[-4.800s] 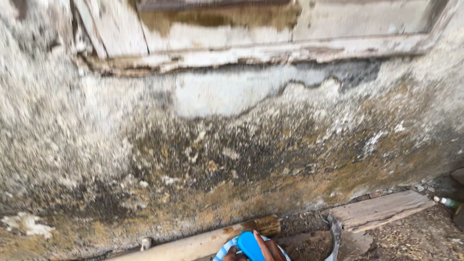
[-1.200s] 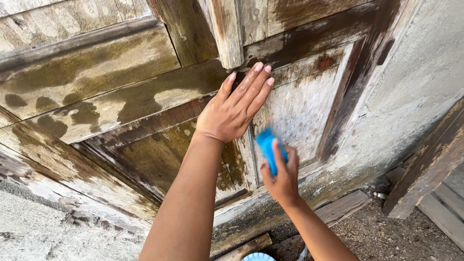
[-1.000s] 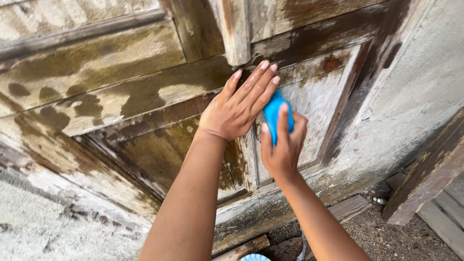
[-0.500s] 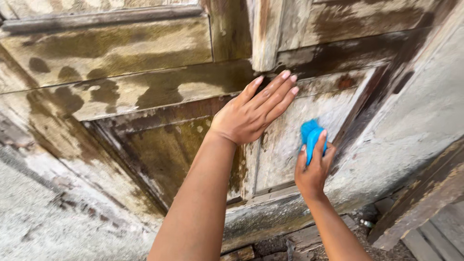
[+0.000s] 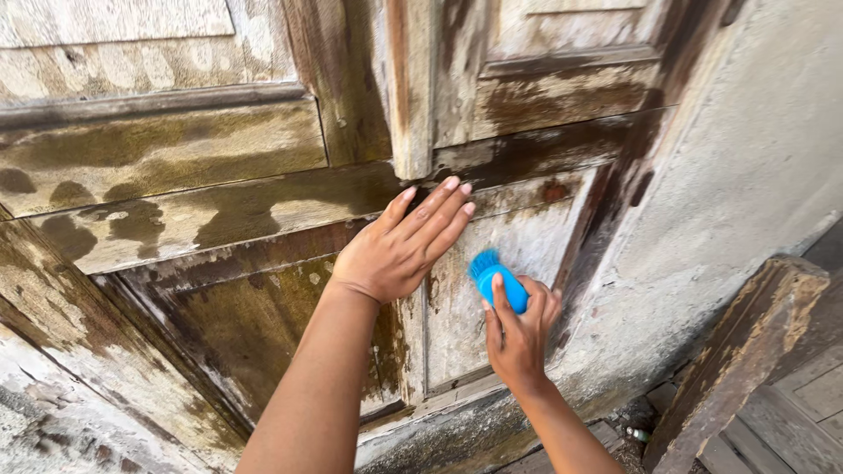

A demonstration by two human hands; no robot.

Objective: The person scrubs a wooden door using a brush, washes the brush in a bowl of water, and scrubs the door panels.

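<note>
Blue brush (image 5: 497,278) half hidden, right hand (image 5: 518,333)

A bright blue scrub brush (image 5: 497,279) against a weathered wooden door (image 5: 263,202), its grey-brown panels blotched with dark wet stains and flaking whitish paint; pale grey wall (image 5: 746,167).

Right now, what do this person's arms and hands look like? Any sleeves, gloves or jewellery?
Both forearms are bare: no sleeves, gloves, watch or bracelets show. The left hand has no rings and short, pale nails. The right hand also shows no rings.
</note>
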